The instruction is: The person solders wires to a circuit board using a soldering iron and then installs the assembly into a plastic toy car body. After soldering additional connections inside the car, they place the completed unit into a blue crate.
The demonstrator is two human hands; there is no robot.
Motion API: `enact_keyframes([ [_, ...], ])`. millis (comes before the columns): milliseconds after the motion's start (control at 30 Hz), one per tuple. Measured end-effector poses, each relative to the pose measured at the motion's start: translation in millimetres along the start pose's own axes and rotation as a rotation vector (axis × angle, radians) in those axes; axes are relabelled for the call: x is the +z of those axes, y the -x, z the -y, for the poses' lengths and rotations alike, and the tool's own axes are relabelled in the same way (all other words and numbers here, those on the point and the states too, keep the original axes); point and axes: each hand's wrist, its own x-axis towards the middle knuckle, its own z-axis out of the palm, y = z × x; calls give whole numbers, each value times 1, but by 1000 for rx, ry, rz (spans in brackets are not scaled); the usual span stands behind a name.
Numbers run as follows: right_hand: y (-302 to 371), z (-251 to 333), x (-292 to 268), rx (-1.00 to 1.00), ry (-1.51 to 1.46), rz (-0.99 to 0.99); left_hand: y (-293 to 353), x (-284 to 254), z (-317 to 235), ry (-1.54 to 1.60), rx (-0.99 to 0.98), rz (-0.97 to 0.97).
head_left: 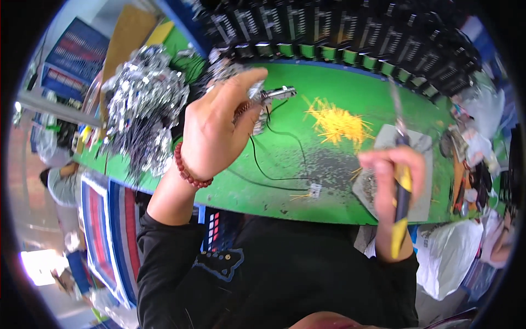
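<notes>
The table [279,143] bears foil [142,82] and yellow sticks [339,125], left grip [215,125] clasping a metal part [282,93], right grip [387,189] a tool [402,207].

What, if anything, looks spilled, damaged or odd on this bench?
The green tabletop has a dark, worn-looking patch, breaking up its green colour. Thin yellow pieces lie loose in an untidy heap beyond it, and a few strays sit closer to the camera.

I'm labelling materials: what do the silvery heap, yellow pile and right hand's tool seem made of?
Silvery heap: seemingly foil or metallised film, given crinkled, bright glints.
Yellow pile: probably matt plastic; thin, evenly coloured pieces.
Tool handle, in the right hand: likely plastic or rubber, smooth yellow and black.
Tool shaft: apparently metal, greyish, though blurred.
</notes>
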Motion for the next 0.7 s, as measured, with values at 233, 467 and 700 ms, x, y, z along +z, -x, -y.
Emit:
enact_keyframes([
  [233,-40,-26,47,123,-345,-69,-28,22,-39,279,68,50],
  [467,-32,-46,12,129,-108,-167,-46,46,-18,473,-183,264],
  [700,-6,-32,33,59,48,-22,-52,85,-9,700,-285,377],
])
